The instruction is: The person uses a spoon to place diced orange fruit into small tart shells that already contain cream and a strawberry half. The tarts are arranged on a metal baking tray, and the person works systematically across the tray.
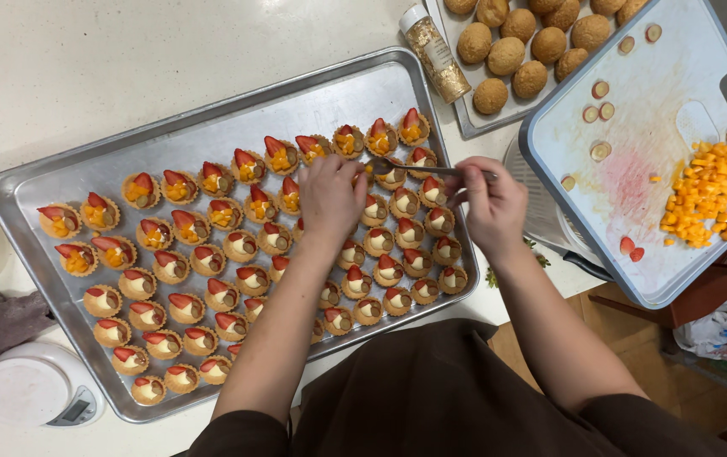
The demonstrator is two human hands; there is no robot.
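Note:
A metal baking tray (211,118) holds several rows of small tartlets (186,309) topped with cream and strawberry slices; those in the far rows also carry orange fruit cubes. My left hand (329,196) hovers over the tartlets near the tray's middle, fingers curled down onto one of them. My right hand (492,207) grips the handle of a small metal spoon (418,167), whose bowl rests over a tartlet in the far right rows, just beside my left fingertips.
A white cutting board (659,118) with diced orange fruit (710,190) and strawberry slices lies at the right. A second tray of round brown pastries (520,42) and a gold-filled shaker bottle (435,52) sit behind. A white kitchen scale (38,389) stands at the near left.

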